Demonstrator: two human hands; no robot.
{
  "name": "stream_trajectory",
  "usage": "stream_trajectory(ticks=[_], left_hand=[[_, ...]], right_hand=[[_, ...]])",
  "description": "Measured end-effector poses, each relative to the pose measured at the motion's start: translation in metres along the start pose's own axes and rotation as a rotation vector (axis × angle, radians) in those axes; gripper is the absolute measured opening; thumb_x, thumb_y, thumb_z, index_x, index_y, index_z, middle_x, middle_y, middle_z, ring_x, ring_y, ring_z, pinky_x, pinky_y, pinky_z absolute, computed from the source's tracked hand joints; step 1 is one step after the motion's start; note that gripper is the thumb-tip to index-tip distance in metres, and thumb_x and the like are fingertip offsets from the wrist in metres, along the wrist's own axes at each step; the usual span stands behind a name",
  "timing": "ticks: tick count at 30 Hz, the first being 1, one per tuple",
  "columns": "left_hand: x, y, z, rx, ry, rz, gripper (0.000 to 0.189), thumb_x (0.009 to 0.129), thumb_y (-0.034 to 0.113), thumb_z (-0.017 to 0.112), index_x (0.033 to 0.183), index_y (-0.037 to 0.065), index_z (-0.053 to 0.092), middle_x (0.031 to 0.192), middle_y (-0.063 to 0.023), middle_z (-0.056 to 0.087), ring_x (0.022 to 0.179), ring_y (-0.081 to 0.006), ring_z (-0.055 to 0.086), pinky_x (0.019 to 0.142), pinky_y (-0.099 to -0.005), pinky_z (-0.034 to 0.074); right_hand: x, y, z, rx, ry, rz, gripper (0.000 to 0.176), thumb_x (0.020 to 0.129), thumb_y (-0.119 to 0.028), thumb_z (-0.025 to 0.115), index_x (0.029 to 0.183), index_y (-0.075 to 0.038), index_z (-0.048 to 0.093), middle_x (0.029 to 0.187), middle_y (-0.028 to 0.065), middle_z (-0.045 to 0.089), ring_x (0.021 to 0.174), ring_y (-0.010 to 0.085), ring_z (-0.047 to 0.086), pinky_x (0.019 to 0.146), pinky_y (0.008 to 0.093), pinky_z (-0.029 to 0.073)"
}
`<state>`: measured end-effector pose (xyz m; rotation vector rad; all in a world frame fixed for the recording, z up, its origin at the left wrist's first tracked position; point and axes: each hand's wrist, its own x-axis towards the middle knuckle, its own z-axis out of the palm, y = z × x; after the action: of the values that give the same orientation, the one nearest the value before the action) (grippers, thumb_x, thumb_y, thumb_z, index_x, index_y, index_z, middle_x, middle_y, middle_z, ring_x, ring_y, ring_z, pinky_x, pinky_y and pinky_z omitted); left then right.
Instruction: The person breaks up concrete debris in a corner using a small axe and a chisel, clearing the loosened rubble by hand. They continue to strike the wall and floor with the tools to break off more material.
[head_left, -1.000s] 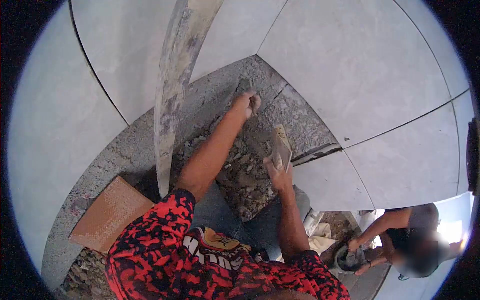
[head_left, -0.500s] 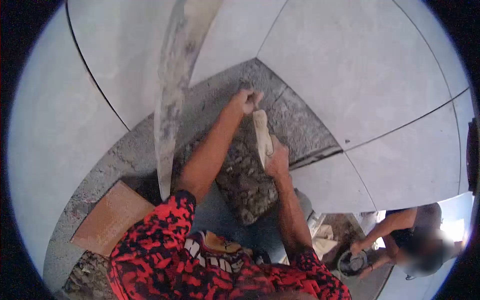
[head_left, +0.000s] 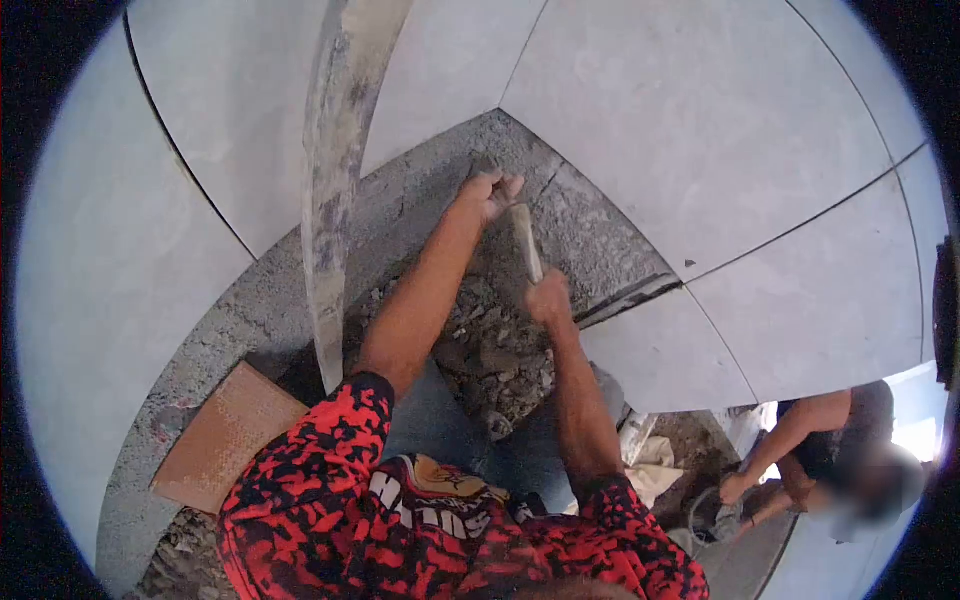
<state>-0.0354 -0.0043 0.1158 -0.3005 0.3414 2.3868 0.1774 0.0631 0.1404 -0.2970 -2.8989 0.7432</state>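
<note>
My left hand (head_left: pixel 490 194) is closed around what looks like a chisel, mostly hidden by the fingers. A dark flat end (head_left: pixel 485 164) shows just past them, against the rough cement strip (head_left: pixel 440 185) near the corner of the tiles. In my right fist (head_left: pixel 549 299) is a pale length of wood (head_left: pixel 526 243), used like a mallet, its far end close behind my left hand. Broken rubble (head_left: pixel 500 350) lies in the hollow below both hands.
A long, dirty wooden board (head_left: pixel 335 180) stands to the left. Large pale tiles (head_left: pixel 700 130) surround the cement. A reddish-brown tile piece (head_left: pixel 228 440) lies at lower left. At lower right another person (head_left: pixel 800 435) has their hands at a bucket (head_left: pixel 703 520).
The length of wood, blurred earlier, now shows more sharply and narrower. My right hand has shifted slightly up; my left stays nearly in place. The other person's hands and the bucket have shifted slightly.
</note>
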Motion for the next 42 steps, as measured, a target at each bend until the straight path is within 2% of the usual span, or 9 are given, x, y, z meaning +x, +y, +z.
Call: stream_trajectory(ticks=[6,7,9,12,13,19,23,30,42], left_hand=[[-0.001,0.013,0.006,-0.001,0.057,0.069,0.013,0.079,0.007,0.043,0.086,-0.004,0.040,0.077,-0.0126,0.045,0.067,-0.0239,0.050,0.057,-0.0332,0.050],[-0.009,0.006,0.005,-0.004,0.072,0.054,0.013,0.079,0.007,0.043,0.086,-0.004,0.040,0.077,-0.0126,0.045,0.067,-0.0239,0.050,0.057,-0.0332,0.050],[-0.014,0.001,0.017,0.051,0.196,0.107,0.014,0.080,0.011,0.041,0.086,-0.001,0.042,0.077,-0.0122,0.045,0.066,-0.0214,0.050,0.051,-0.0289,0.048],[0.078,0.021,-0.081,0.262,-0.304,-0.188,0.019,0.081,0.022,0.040,0.070,0.006,0.043,0.069,-0.0100,0.049,0.053,-0.0157,0.049,0.041,-0.0216,0.040],[0.012,-0.009,-0.012,0.331,0.039,0.019,0.017,0.080,0.026,0.039,0.072,0.011,0.041,0.070,-0.0071,0.048,0.053,-0.0144,0.045,0.040,-0.0226,0.034],[0.027,-0.076,0.019,0.006,0.469,0.378,0.011,0.078,0.018,0.037,0.083,0.016,0.047,0.080,-0.0025,0.047,0.078,-0.0175,0.043,0.060,-0.0392,0.038],[0.102,-0.086,-0.111,0.054,0.154,0.100,0.010,0.078,0.019,0.036,0.083,0.015,0.043,0.074,-0.0030,0.047,0.064,-0.0165,0.043,0.048,-0.0360,0.036],[-0.050,-0.044,-0.005,0.260,0.239,0.273,0.002,0.078,0.011,0.036,0.080,0.012,0.036,0.062,-0.0036,0.046,0.039,-0.0125,0.036,0.032,-0.0256,0.030],[-0.026,-0.021,0.013,0.088,-0.004,0.211,0.003,0.081,0.008,0.034,0.081,0.006,0.035,0.066,-0.0088,0.046,0.044,-0.0138,0.039,0.037,-0.0255,0.034]], right_hand=[[0.025,0.026,0.056,0.604,0.378,0.046,0.029,0.068,-0.020,0.054,0.084,0.004,0.051,0.068,0.0232,0.052,0.064,0.0379,0.052,0.058,0.0399,0.040],[0.025,0.028,0.031,-0.141,0.261,-0.173,0.028,0.066,-0.019,0.055,0.082,0.003,0.052,0.065,0.0216,0.051,0.060,0.0366,0.050,0.057,0.0387,0.040],[0.002,0.030,0.010,-0.036,0.152,0.011,0.031,0.067,-0.022,0.054,0.087,0.001,0.051,0.074,0.0222,0.051,0.070,0.0361,0.049,0.063,0.0406,0.039],[-0.013,-0.011,-0.038,0.218,0.104,0.176,0.031,0.068,-0.027,0.054,0.084,0.000,0.052,0.077,0.0202,0.052,0.074,0.0351,0.050,0.065,0.0407,0.039],[-0.016,-0.010,-0.042,0.227,0.219,0.053,0.030,0.069,-0.027,0.054,0.081,0.000,0.052,0.070,0.0187,0.052,0.068,0.0342,0.050,0.062,0.0397,0.039],[-0.044,-0.005,-0.048,0.393,0.313,0.083,0.030,0.070,-0.030,0.055,0.075,0.000,0.052,0.059,0.0120,0.050,0.056,0.0230,0.049,0.055,0.0345,0.039],[-0.053,-0.003,-0.048,0.389,0.222,0.159,0.030,0.069,-0.029,0.057,0.073,0.001,0.051,0.058,0.0105,0.050,0.055,0.0192,0.047,0.053,0.0327,0.038],[-0.053,-0.009,-0.040,0.398,0.258,0.165,0.028,0.067,-0.025,0.059,0.071,0.001,0.051,0.059,0.0136,0.051,0.056,0.0253,0.050,0.055,0.0341,0.039],[-0.056,-0.012,-0.038,0.387,0.223,0.136,0.027,0.067,-0.025,0.059,0.075,-0.001,0.052,0.061,0.0113,0.053,0.056,0.0233,0.050,0.055,0.0328,0.039]])
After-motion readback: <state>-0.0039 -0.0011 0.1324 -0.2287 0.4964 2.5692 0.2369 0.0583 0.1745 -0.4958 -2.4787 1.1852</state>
